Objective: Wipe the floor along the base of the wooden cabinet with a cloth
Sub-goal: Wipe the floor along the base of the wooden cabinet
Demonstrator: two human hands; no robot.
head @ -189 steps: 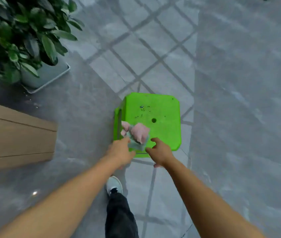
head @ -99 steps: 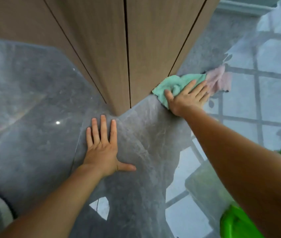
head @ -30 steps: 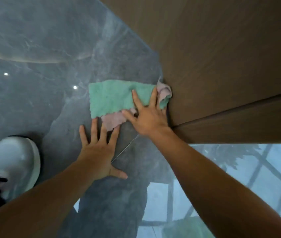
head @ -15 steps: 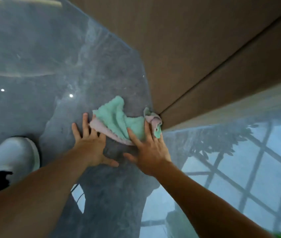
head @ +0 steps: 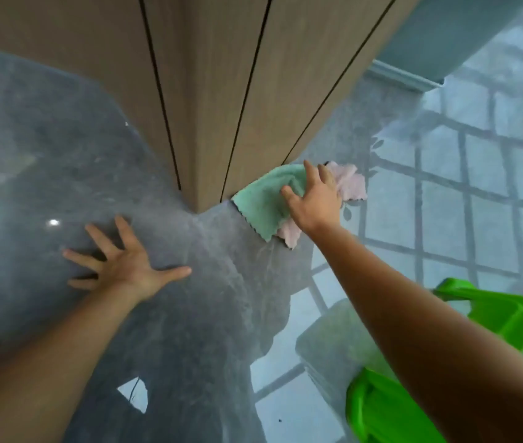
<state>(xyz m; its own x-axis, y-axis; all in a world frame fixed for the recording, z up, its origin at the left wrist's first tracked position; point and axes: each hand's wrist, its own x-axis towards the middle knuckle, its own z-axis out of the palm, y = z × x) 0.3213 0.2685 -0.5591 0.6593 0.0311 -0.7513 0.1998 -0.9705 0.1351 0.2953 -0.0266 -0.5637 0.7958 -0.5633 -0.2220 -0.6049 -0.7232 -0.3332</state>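
Observation:
A green and pink cloth lies on the glossy grey floor, pushed against the right-hand base of the wooden cabinet just past its corner. My right hand presses down on the cloth with fingers spread, covering its middle. My left hand rests flat on the bare floor to the left of the cabinet corner, fingers wide apart, holding nothing.
A bright green plastic stool stands at the lower right, close under my right forearm. A pale skirting or wall edge runs at the upper right. The floor mirrors a window grid on the right.
The cloth and my right hand have shifted from the left face of the cabinet around its corner to the right face. My left hand has come off the cloth onto bare floor.

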